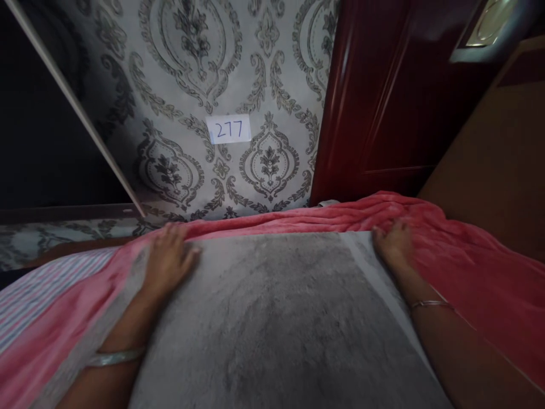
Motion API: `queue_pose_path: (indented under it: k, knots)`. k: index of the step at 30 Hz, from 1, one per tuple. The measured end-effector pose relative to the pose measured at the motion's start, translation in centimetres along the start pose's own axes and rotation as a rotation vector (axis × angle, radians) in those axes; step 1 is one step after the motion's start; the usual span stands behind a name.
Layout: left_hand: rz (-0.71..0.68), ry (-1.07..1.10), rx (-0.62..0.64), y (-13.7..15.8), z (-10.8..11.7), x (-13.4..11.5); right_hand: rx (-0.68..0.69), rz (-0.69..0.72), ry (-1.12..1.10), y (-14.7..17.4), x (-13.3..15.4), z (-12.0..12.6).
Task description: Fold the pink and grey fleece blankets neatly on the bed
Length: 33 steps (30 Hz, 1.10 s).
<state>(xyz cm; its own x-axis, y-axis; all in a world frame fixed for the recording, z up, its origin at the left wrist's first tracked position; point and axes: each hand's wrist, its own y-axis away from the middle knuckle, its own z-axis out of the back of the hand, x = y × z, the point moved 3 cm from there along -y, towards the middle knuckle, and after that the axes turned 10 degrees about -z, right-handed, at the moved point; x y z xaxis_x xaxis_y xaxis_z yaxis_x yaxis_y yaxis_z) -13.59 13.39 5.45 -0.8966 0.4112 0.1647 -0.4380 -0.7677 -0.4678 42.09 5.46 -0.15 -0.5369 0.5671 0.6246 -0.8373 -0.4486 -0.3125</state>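
A flat grey, mottled sheet or board (272,307) with a paler strip along its right side lies on a pink-red blanket (477,284). I cannot make out its exact kind. My left hand (168,258) rests at its far left corner, palm down, with the thumb apart from the fingers. At the far right corner lies my right hand (394,241), its fingers stretched toward the blanket's folds and slightly blurred. Neither hand shows anything lifted in it. Each wrist wears a bangle.
Behind the bed is a patterned wall (268,74) bearing a paper label (230,129) marked 277. A dark screen-like panel (55,125) stands at left, a dark red door (383,102) at back right, a brown panel (494,153) at right. Striped cloth (55,284) shows at left.
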Motion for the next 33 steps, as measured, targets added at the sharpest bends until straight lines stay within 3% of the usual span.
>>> queue_pose_path:
  k: [2,4,6,8,13,18,20,24,27,31,33]
  knots:
    - [-0.219,0.083,0.123,-0.1,-1.5,-2.9,-0.013,0.315,0.019,1.7,2.8,0.0]
    - [-0.339,0.160,0.251,0.2,-3.1,-4.6,0.161,0.659,0.075,4.0,4.9,-1.4]
    - [-0.322,0.190,0.331,0.5,-4.2,-4.5,0.383,0.830,0.188,5.9,5.6,-3.4]
    - [-0.206,0.165,0.370,0.8,-4.8,-3.0,0.479,0.826,0.297,6.7,5.3,-4.8]
    - [0.119,0.042,0.405,1.3,-4.5,1.5,0.404,0.685,0.435,6.2,4.2,-5.2]
    - [0.378,-0.008,0.410,2.0,-3.2,2.5,0.459,0.612,0.445,5.8,4.3,-5.1]
    - [0.418,0.022,0.451,2.2,-2.4,2.9,0.491,0.621,0.409,5.7,4.3,-4.7]
    - [0.370,0.062,0.565,4.3,0.0,4.3,0.503,0.597,0.388,6.2,2.5,-2.0]
    - [0.326,-0.018,0.528,8.4,2.1,4.4,0.500,0.584,0.417,8.9,-0.7,1.3]
    - [-0.014,0.055,0.445,15.7,3.7,1.1,0.547,0.707,0.439,14.3,-5.6,5.7]
    - [-0.080,0.099,0.428,18.9,4.3,0.1,0.521,0.706,0.444,16.0,-7.9,7.6]
